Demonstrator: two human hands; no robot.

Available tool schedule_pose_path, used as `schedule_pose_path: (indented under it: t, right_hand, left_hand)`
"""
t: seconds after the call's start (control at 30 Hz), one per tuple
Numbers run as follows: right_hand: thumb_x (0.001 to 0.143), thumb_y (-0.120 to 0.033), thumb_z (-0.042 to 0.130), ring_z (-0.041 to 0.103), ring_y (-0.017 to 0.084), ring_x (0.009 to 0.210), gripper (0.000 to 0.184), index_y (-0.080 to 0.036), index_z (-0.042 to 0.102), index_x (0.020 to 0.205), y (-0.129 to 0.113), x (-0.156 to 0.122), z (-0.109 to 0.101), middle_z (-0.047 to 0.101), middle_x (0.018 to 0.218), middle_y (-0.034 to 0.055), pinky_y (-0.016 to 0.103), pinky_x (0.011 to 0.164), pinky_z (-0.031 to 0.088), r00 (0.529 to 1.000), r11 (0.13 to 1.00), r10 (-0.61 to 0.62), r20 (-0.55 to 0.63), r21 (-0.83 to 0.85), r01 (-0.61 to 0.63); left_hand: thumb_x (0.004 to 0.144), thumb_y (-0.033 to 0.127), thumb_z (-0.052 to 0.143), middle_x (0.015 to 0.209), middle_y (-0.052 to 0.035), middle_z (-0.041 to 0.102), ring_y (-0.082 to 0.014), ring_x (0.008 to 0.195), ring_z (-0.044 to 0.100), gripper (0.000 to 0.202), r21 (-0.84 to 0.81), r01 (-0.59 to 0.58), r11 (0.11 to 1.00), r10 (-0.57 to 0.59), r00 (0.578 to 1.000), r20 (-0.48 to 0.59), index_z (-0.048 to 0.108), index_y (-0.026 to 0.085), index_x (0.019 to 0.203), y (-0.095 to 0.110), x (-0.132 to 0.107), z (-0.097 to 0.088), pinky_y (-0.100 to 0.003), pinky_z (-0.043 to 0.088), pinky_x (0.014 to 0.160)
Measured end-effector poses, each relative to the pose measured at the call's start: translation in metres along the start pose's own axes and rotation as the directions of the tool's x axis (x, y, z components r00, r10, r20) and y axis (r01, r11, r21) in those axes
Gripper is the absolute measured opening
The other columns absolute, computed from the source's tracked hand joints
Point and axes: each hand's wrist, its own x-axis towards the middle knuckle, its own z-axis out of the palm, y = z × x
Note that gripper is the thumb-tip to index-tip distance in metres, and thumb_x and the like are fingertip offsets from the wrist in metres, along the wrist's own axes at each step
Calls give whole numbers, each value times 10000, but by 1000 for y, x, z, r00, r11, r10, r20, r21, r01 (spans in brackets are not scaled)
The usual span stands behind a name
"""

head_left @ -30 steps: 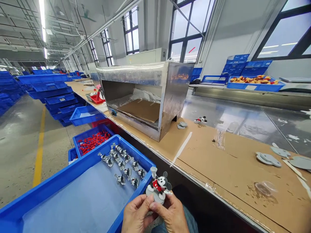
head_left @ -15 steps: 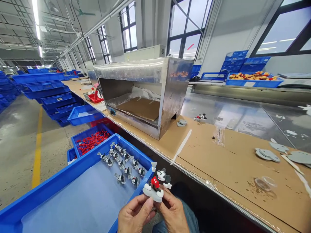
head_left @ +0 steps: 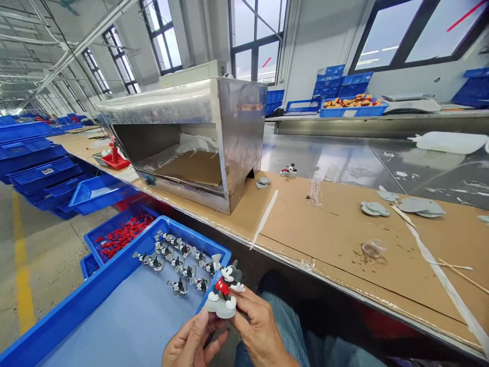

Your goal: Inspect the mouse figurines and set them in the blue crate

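A small cartoon mouse figurine point(head_left: 223, 288) in red shorts stands on a grey cloud-shaped base, held upright between my hands near the bottom of the view. My right hand point(head_left: 256, 326) pinches the base and the figure from the right. My left hand point(head_left: 189, 341) supports the base from below and the left. Just left of it, a large blue tray point(head_left: 99, 285) holds several similar black-and-white figurines point(head_left: 179, 260) lined up at its far corner.
A cardboard-covered workbench point(head_left: 336, 229) runs to the right, carrying grey base pieces point(head_left: 376, 208), another figurine point(head_left: 288, 169) and a steel open-fronted box point(head_left: 183, 137). A blue bin of red parts point(head_left: 120, 235) sits on the floor at left, with stacked blue crates beyond.
The view has swung right and down. Both hands with the figurine have shifted slightly left and lower in the picture; the figure now stands more upright on its base.
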Motion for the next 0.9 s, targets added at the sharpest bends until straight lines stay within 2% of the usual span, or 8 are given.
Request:
schedule_pose_path:
  t: [0.07,0.27,0.4,0.53,0.63,0.73,0.83,0.9]
  right_hand:
    - [906,-227,576,668,227,1025,293,-358,741,1109,0,0,0,730,1103,27,298,896,523,1000,999,-20,-2,-36,20]
    - [865,-101,554,685,203,955,342,-308,765,1038,0,-2,-4,732,1035,34,263,824,532,999,988,-48,22,-144,51]
    - [853,-75,549,686,199,881,325,-248,761,1027,-2,-2,-7,714,1001,60,258,759,526,997,961,-32,64,-271,48]
    - [842,-83,570,680,185,897,301,-231,764,1019,-3,-2,-9,699,1013,65,246,783,529,997,974,-66,36,-215,72]
    - [811,-33,544,671,180,951,407,-244,745,1096,-4,-4,-11,691,1054,68,251,837,534,989,980,-143,31,-136,146]
    - [805,-19,524,648,195,1066,497,-261,685,1209,-4,-12,-12,678,1169,70,283,910,535,978,975,-208,1,-83,207]
    - [867,-111,550,631,214,1143,488,-269,587,1327,-4,-27,-13,631,1309,76,324,972,531,991,993,-117,-57,-20,116]
    - [887,-151,546,651,219,1126,510,-255,525,1386,-5,-36,-13,617,1338,91,345,988,532,995,998,-57,-77,15,58]
  left_hand:
    - [393,445,953,797,-92,782,-221,727,709,474,1,55,999,-55,998,20,794,162,739,1,4,-4,-347,625,696]
    - [490,332,937,755,-77,768,-178,660,681,358,-11,55,998,-55,998,13,783,150,757,1,3,3,-314,615,648]
    - [646,222,842,799,-103,773,-191,685,696,207,-34,116,993,-115,993,32,777,116,812,2,4,1,-340,615,697]
    - [723,153,754,823,-116,773,-221,745,715,62,-67,168,984,-164,985,57,757,111,768,1,7,-4,-376,610,742]
    - [672,132,803,831,-90,774,-211,762,715,116,-109,199,974,-183,973,139,756,136,779,-3,9,-4,-359,602,751]
    - [573,185,893,805,-62,777,-215,794,719,283,-170,165,972,-124,966,227,773,186,829,-13,11,-5,-321,587,800]
    - [505,310,938,830,-38,785,-227,839,727,368,-240,88,967,-38,978,204,785,265,837,-25,14,-9,-274,586,794]
    - [469,439,933,864,-29,787,-243,854,729,412,-184,56,981,-20,981,193,786,295,826,-34,14,-13,-284,594,785]
